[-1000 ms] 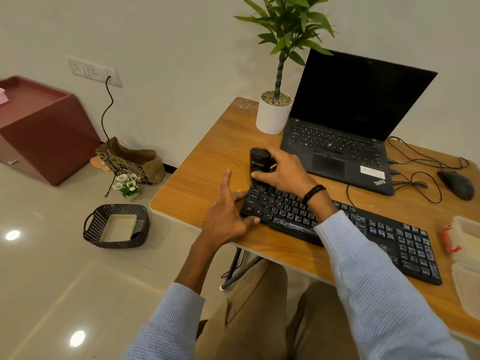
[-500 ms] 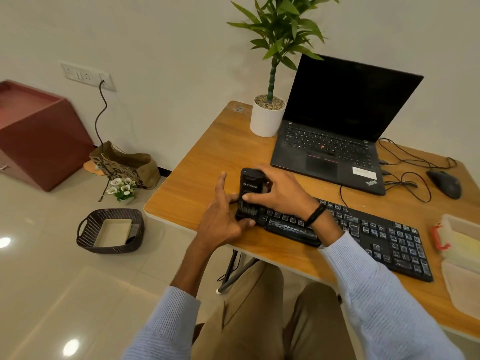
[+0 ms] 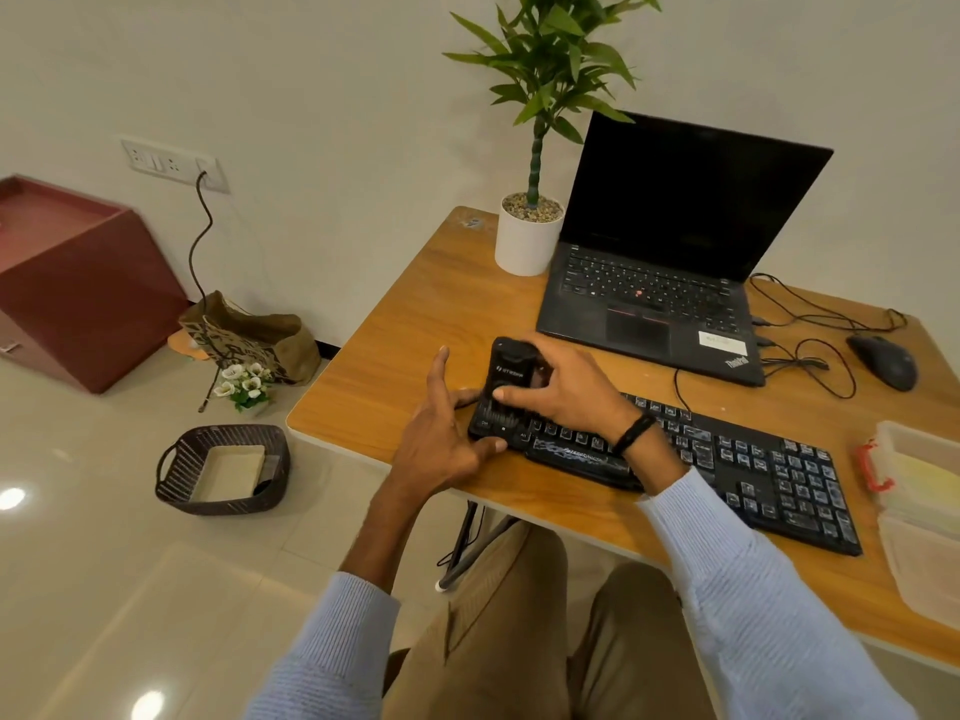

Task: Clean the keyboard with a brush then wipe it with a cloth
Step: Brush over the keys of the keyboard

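Note:
A black keyboard [image 3: 737,465] lies along the front of the wooden desk [image 3: 410,330], its keys dusted with white specks. My right hand [image 3: 566,387] grips a black brush [image 3: 506,379] and holds its bristles on the keyboard's left end. My left hand [image 3: 441,433] steadies that left end, thumb against the front edge, index finger raised. No cloth is identifiable in view.
An open black laptop [image 3: 670,262] and a potted plant [image 3: 530,236] stand behind the keyboard. A mouse [image 3: 883,361] with loose cables lies at the right. Clear plastic boxes [image 3: 919,491] sit at the right edge. On the floor: a dark basket [image 3: 223,470], a paper bag [image 3: 249,335].
The brush in my right hand has stroked toward me over the keyboard's left end. My left hand has stayed at that corner. The view has shifted slightly.

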The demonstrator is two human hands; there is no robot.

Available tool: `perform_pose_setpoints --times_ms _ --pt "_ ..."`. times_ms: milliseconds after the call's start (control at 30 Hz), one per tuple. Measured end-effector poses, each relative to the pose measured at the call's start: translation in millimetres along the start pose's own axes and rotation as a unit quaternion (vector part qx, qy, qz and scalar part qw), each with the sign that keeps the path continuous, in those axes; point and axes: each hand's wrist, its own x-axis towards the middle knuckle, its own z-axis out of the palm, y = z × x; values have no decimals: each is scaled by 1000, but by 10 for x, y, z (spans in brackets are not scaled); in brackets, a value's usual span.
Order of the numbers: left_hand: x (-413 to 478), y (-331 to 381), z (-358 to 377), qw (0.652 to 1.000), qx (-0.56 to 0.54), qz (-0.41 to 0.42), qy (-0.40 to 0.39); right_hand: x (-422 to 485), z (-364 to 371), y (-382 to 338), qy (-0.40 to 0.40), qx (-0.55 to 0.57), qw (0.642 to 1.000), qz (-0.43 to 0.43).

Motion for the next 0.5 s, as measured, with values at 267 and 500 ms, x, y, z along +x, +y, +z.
perform_pose_setpoints --times_ms 267,500 --pt "13 -7 1 1000 2 -1 -8 -102 -41 26 -43 11 999 0" --pt "-9 11 -1 1000 -1 -9 -4 -61 -93 92 73 0 997 40"
